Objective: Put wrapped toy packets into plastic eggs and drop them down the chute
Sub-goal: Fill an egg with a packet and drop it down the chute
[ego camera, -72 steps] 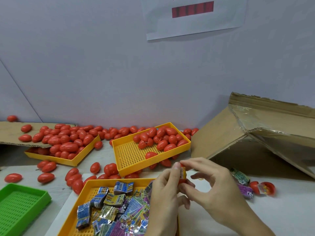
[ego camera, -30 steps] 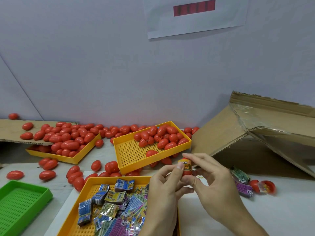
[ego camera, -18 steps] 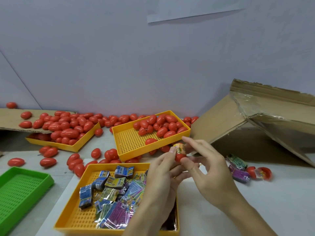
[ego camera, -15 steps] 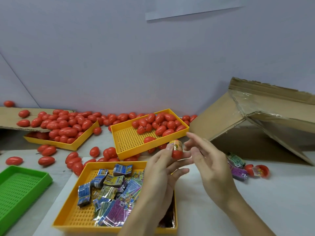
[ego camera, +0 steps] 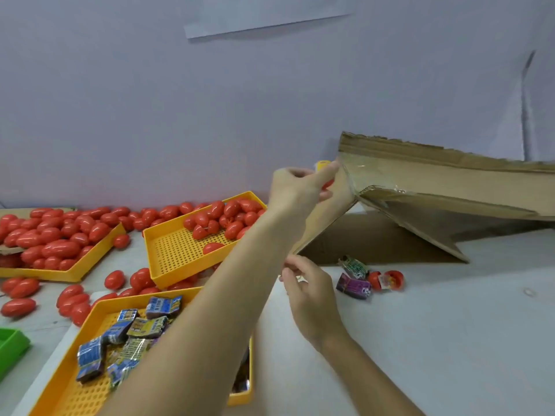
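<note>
Holding the filled egg (ego camera: 325,175) up at the top left corner of the cardboard chute (ego camera: 420,187), we are pinching it between the thumb and fingertips of our left hand (ego camera: 295,187); only a yellow cap-like end with a dark band and a sliver of red are showing past the fingers, and whatever is printed there is too small and blurred for us to read. Our left arm is stretching across the near yellow tray (ego camera: 75,385), which is holding a heap of wrapped toy packets (ego camera: 141,328) in blue, yellow and purple foil; their printing is not legible. Lower down, our right hand (ego camera: 312,289) is hovering above the white table (ego camera: 450,340) with its fingers loosely curled and gripping nothing. Just right of it, near the foot of the chute, two loose packets (ego camera: 353,285) are lying beside an opened red egg (ego camera: 389,280). Behind the packet tray, a tilted yellow tray (ego camera: 180,253) is carrying closed red eggs (ego camera: 222,217) at its far end, and a second egg tray (ego camera: 69,274) at the left is piled full, with more red eggs scattered around both. A green tray (ego camera: 12,346) is showing at the left edge. On the wall (ego camera: 150,100) above, the bottom edge of a white paper sheet (ego camera: 264,19) is showing, with no writing in view.
</note>
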A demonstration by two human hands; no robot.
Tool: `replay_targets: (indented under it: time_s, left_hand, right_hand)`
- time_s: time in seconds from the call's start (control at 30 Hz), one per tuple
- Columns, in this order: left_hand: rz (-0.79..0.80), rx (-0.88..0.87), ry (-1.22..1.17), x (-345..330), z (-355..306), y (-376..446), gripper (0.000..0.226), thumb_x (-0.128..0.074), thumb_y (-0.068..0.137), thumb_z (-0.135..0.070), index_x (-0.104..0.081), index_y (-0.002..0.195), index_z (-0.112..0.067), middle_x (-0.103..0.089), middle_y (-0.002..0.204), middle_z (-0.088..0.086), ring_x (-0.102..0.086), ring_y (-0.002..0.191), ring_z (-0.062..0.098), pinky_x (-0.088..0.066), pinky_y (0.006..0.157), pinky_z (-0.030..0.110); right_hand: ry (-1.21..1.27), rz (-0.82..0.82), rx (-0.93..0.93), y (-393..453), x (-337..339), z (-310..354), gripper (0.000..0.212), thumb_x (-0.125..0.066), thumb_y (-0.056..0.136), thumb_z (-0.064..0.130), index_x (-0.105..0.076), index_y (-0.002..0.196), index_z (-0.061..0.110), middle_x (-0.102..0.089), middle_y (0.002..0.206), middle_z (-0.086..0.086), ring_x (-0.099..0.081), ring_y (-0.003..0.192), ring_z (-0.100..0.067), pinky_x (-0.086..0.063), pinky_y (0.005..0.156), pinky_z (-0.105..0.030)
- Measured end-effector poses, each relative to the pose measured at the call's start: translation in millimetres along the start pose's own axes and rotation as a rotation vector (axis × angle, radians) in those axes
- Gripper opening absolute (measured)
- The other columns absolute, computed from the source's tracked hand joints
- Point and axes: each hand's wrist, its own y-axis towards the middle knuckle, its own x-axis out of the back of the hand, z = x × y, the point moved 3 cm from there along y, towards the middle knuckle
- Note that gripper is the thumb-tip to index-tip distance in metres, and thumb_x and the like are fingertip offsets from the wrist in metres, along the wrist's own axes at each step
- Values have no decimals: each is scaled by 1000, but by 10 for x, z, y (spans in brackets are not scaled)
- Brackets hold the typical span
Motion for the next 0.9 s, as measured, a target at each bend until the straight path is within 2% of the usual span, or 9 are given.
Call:
replay_targets:
  time_s: [0.1, 0.2, 0.3, 0.37, 0.43, 0.57, 0.7, 0.83, 0.9]
  left_hand:
    - [94, -36, 80, -418, -205, 121, 39, -82, 77, -42, -58, 82, -11, -65, 86, -1, -69, 77, 11, -58, 82, 30]
    - [108, -68, 61, -556, -185, 119, 54, -82, 78, -42, -64, 111, -3, -65, 100, 2, -69, 102, 22, -53, 98, 40]
    - [23, -233, 135, -360, -43, -19, 29, -73, 89, -33, -73, 107, -10, -74, 96, 0, -71, 95, 15, -58, 92, 42]
    - [-65, -346, 205, -75, 103, -152, 13, -65, 94, -26, -75, 93, -18, -73, 84, -10, -68, 84, 3, -60, 81, 33]
    - [-140, -398, 271, 295, 255, -280, 17, -62, 96, -22, -74, 86, -19, -70, 76, -14, -66, 77, -1, -57, 72, 19]
    - [-299, -355, 486, 1135, 558, -423, 14, -64, 96, -23, -72, 84, -24, -66, 75, -18, -60, 80, -11, -46, 63, 6]
    - [-435, -289, 573, 1778, 740, -510, 18, -66, 94, -21, -67, 78, -27, -66, 74, -14, -60, 76, -7, -45, 60, 7]
    - [-346, -299, 622, 1854, 840, -584, 16, -68, 93, -23, -69, 77, -24, -65, 68, -9, -61, 72, 6, -50, 60, 22]
    - [-270, -316, 663, 1842, 857, -633, 17, -68, 93, -24, -70, 77, -21, -64, 67, -7, -59, 72, 8, -48, 60, 22]
  right_hand:
    - [45, -1, -26, 14, -5, -2, 23, -52, 100, 13, -69, 114, 21, -71, 107, 2, -64, 103, -17, -56, 85, -43]
    - [88, -9, -22, 33, 18, 1, 30, -52, 97, 2, -69, 88, 25, -66, 87, -9, -61, 84, -33, -53, 69, -53]
    - [70, 20, -34, 54, 15, -13, 43, -52, 96, 0, -64, 73, 34, -62, 74, -3, -52, 68, -28, -45, 58, -45]
    - [-3, 19, -32, 68, 9, -29, 41, -53, 96, 3, -63, 71, 34, -64, 72, 10, -55, 67, -13, -44, 57, -25]
    - [-38, 3, -28, 81, 7, -26, 37, -53, 97, 5, -65, 77, 35, -64, 71, 16, -59, 73, -5, -44, 60, -13]
    - [-102, 16, -37, 75, -3, -29, 34, -53, 98, 9, -67, 93, 40, -70, 88, 16, -63, 90, 3, -53, 76, -17]
    - [-120, 8, -17, 70, 2, 6, 36, -54, 96, 3, -71, 89, 35, -71, 81, 9, -65, 83, -2, -53, 70, -18]
    - [-139, 25, -4, 60, -19, 10, 36, -54, 96, 0, -72, 89, 30, -71, 80, 6, -65, 82, -3, -52, 67, -14]
    - [-145, 29, 3, 61, -25, 14, 34, -54, 96, 0, -73, 90, 28, -71, 81, 5, -65, 81, -3, -51, 67, -13]
